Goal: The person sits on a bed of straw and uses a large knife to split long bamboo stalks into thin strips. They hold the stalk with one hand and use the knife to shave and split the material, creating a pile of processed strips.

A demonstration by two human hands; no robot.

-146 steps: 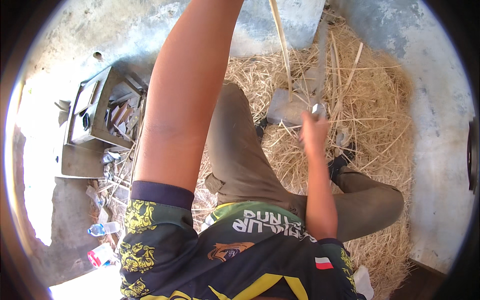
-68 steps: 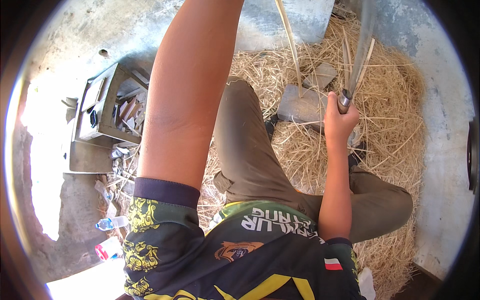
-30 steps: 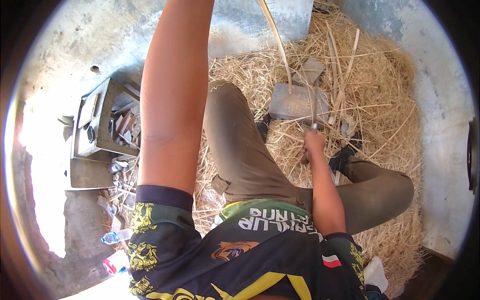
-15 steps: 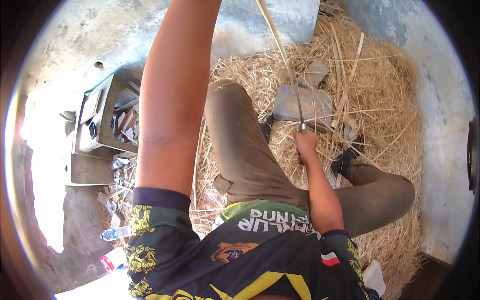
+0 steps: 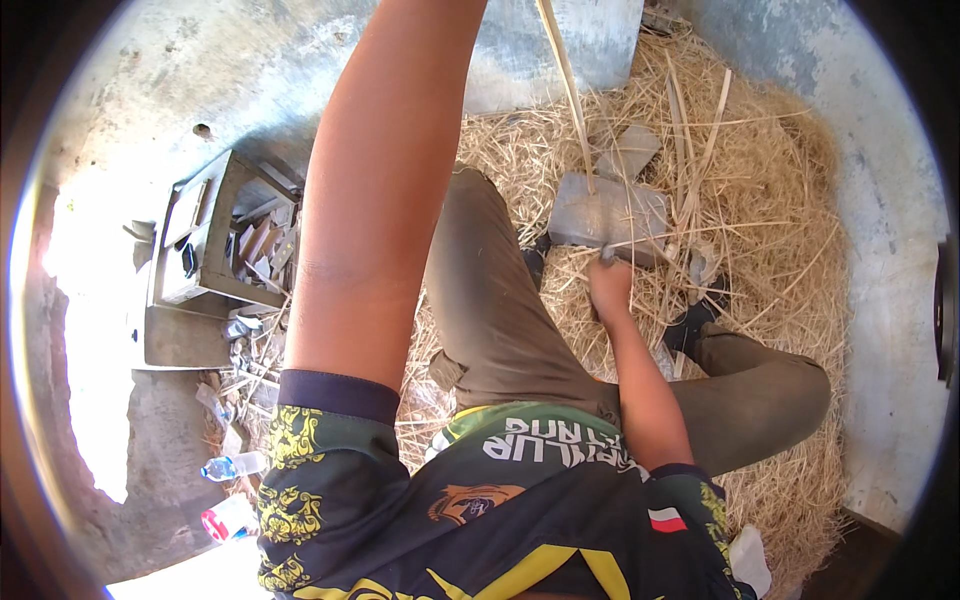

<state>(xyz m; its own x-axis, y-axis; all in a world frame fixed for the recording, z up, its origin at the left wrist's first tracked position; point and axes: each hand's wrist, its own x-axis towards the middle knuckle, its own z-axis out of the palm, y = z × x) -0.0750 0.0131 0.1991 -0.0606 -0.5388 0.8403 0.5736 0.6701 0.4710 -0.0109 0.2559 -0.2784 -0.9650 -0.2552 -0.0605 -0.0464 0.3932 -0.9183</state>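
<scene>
1. The straw bed (image 5: 790, 200) covers the floor from 12 to 4 o'clock; it is the largest thing and lies under the person's legs.
2. The concrete wall (image 5: 250, 60) curves along the top, from 10 to 1 o'clock.
3. The left arm (image 5: 380, 200) rises from the sleeve at 7 o'clock up to 12 o'clock. The left hand is beyond the top edge, so its grip cannot be told.
4. The bent legs in brown trousers (image 5: 500, 310) lie in the middle and toward 4 o'clock.
5. The metal crate (image 5: 205, 240) with scrap pieces stands at 9 o'clock, well apart from the hands.
6. The flat grey stone block (image 5: 610, 210) lies on the straw at 1 o'clock, just above the right hand.
7. The long pale cane strip (image 5: 565, 80) goes from the top edge at 12 o'clock down to the block and stands nearly upright on it.
8. The right hand (image 5: 610, 290) is near the centre, a little to 2 o'clock. Its fingers are closed around a small dark tool handle (image 5: 606, 257), whose tip is at the front edge of the block, near the strip's lower end.
9. A plastic bottle (image 5: 232, 466) lies at 8 o'clock.
</scene>
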